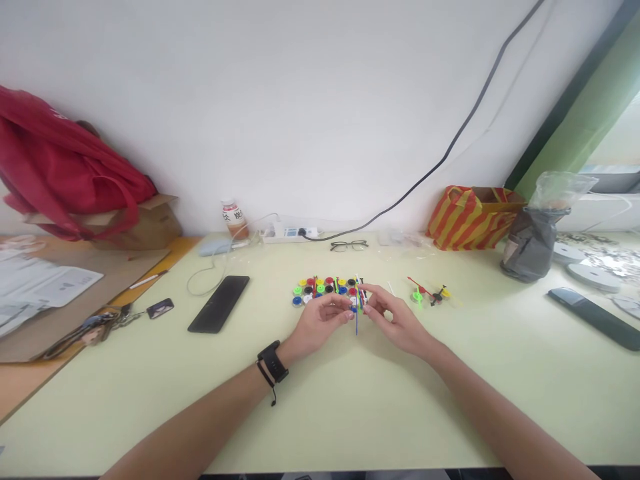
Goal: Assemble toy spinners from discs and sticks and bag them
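My left hand (323,321) is closed, with its thumb and fingertips pinched at a thin blue plastic stick (357,325). From the other side my right hand (397,321) curls its fingers and thumb around the same stick, which points towards me. The exact contact at the fingertips is too small to make out. Just beyond my hands lie small round plastic discs (297,301) in rows, coloured red, yellow, green, blue, black and white. Thin coloured sticks lie among them. To the right sits a loose group of pointer-like pieces, including a red pointer (417,285) and a green piece (417,296).
A black phone (219,305) lies left of the discs; a dark elongated device (594,318) is at right. Glasses (349,246), a power strip (290,234) and a bottle (235,219) stand along the wall. A striped bag (475,219) and grey bag (531,243) occupy the back right.
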A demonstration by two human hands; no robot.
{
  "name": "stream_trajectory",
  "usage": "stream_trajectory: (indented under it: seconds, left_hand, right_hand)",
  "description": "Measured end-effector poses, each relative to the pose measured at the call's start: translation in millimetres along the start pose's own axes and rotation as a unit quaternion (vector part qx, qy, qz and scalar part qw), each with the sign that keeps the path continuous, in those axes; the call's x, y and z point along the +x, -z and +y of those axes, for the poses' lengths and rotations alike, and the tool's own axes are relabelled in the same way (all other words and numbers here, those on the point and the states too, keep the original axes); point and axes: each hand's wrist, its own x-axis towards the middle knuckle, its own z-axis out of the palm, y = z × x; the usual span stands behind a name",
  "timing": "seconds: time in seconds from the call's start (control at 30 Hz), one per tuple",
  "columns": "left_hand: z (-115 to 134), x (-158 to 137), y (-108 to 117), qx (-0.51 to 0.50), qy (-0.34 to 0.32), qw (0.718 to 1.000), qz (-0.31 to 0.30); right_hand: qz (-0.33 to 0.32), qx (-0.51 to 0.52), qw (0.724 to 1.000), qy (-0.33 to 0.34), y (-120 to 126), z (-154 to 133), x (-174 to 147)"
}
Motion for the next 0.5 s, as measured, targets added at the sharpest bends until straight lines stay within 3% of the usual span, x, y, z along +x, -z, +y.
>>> stream_trajectory:
  seconds: [0.2, 0.37, 0.5]
  left_hand:
    - [-0.6, 1.4, 3.1, -0.017, 0.008, 1.0, 0.019]
    - [-1.0, 1.2, 1.4, -0.025, 0.015, 0.999, 0.03]
    - [0.8, 1.3, 1.0, -0.023, 0.017, 0.999, 0.028]
  right_hand:
    - [0.046, 0.044, 0.998, -0.004, -6.9, 0.9, -2.2]
    - [-0.012, 0.069, 0.994, -0.084, -1.0, -0.6, 0.3]
    - [-0.009, 0.067, 0.996, -0.062, 1.9, -3.7, 3.3]
